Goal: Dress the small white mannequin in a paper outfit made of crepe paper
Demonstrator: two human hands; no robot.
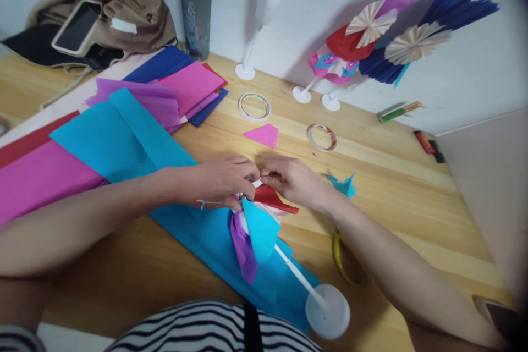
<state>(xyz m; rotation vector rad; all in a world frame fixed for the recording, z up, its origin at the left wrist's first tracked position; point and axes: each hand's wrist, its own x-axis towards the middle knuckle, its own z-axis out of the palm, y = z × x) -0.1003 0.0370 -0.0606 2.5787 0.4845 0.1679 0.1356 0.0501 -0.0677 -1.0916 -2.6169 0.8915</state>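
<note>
My left hand (220,181) and my right hand (295,179) meet at the middle of the wooden table (396,187), fingers pinched on the top of a paper doll (259,225). The doll lies tilted toward me, dressed in red, cyan and purple tissue paper. Its thin white stick runs down to a round white base (328,311) near my body. A long cyan tissue sheet (124,146) lies under my left forearm and under the doll. What exactly the fingertips pinch is hidden between the hands.
Stacked tissue sheets, pink (37,176), purple and blue, cover the left. Two tape rolls (254,106) (322,137), a pink scrap (264,135) and a cyan scrap (343,184) lie beyond my hands. Finished dolls (363,38) lean on the back wall. A phone (77,27) rests on a brown bag.
</note>
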